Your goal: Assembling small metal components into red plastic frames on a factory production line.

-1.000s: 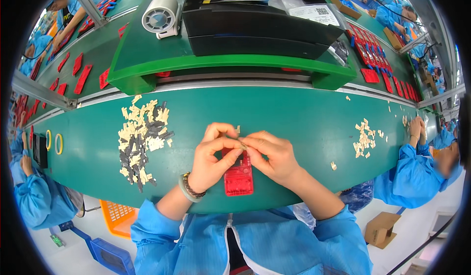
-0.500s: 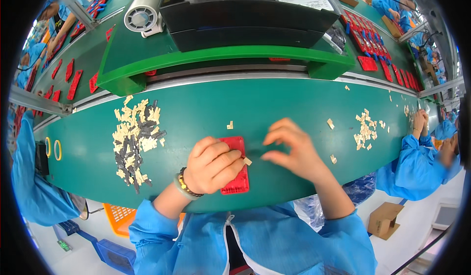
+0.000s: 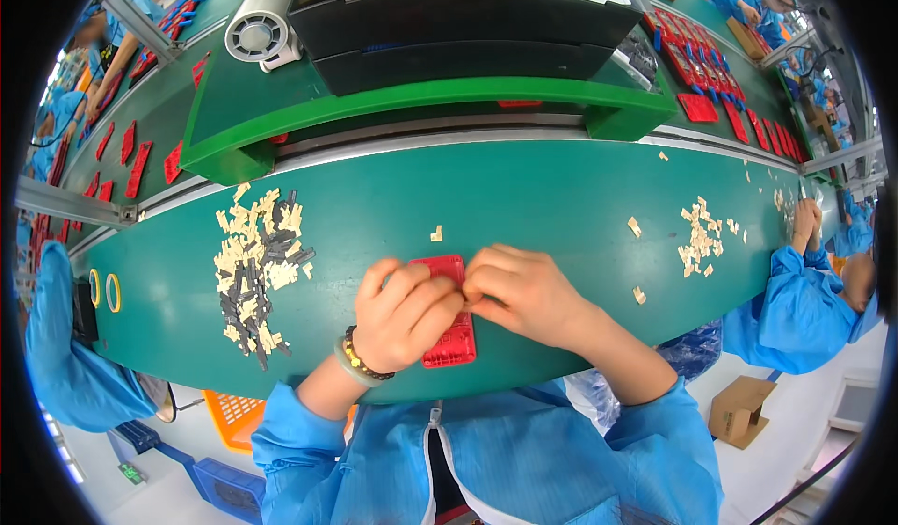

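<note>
A red rectangular plastic part (image 3: 454,345) lies on the green bench top right in front of me, partly covered by my hands. My left hand (image 3: 404,312), with a bracelet at the wrist, is closed over its left side. My right hand (image 3: 526,293) is closed in a pinch, its fingertips meeting those of my left hand above the part. The small cream piece seen at my left fingertips a moment ago is now hidden between the hands. One loose cream piece (image 3: 437,233) lies just beyond the red part.
On the left is a heap of cream and black pieces (image 3: 248,272); a smaller cream pile (image 3: 700,235) lies right. Beyond stands a green-edged shelf (image 3: 421,96) carrying a black box (image 3: 468,43) and a white fan (image 3: 265,29). A co-worker's blue sleeve (image 3: 781,314) is at right.
My right hand has moved left from open air to meet my left hand, its fingers closing. The cream piece at my left fingertips has gone out of sight.
</note>
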`<state>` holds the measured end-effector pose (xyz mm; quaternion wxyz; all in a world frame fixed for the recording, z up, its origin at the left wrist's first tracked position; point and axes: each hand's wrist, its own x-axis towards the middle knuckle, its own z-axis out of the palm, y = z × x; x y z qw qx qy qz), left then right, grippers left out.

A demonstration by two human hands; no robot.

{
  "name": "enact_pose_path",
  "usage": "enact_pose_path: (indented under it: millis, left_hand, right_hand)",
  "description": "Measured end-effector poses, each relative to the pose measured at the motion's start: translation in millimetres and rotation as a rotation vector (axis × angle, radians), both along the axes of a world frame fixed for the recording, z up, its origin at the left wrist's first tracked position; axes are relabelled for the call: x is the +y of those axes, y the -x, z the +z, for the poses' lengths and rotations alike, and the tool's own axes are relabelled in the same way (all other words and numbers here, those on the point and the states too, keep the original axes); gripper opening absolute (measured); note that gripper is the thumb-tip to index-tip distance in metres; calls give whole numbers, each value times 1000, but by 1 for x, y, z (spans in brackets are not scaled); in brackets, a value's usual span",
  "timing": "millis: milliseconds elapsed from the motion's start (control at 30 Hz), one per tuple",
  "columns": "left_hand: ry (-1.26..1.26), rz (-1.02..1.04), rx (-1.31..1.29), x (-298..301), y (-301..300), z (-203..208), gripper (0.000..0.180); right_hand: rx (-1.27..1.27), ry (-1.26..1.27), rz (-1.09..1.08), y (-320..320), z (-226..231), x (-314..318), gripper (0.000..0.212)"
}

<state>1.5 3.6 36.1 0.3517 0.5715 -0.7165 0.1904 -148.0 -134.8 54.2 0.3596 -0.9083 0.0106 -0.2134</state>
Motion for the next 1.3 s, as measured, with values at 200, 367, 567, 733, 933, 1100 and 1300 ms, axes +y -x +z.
enact_pose_path:
  millis: [200,367,567,733,933,1100,1300]
  left_hand:
    - [-382,116,379,-5,-15,7,33]
    - [-463,43,658,1,-11,14,42]
    - [-275,240,562,16,-29,-5,35]
    - [-447,80,127,38,12,-28,39]
    - [-459,140,-14,38,19,-38,44]
    - [-454,147,-18,38,19,-39,43]
    - [-434,125,103,35,17,-39,42]
  right_hand:
    - [296,304,-272,28,-9,-18,30]
    - [-38,360,-248,-26,-1,22,21]
    - [-128,-43,-334,-41,-18,4,13]
    - [298,-871,-377,-29,-58,14,8]
    - [293,-823,-394,-34,-57,19,5]
    - [275,-688,-431,-36,-63,21,6]
    - [281,-542,-452,-37,-59,24,6]
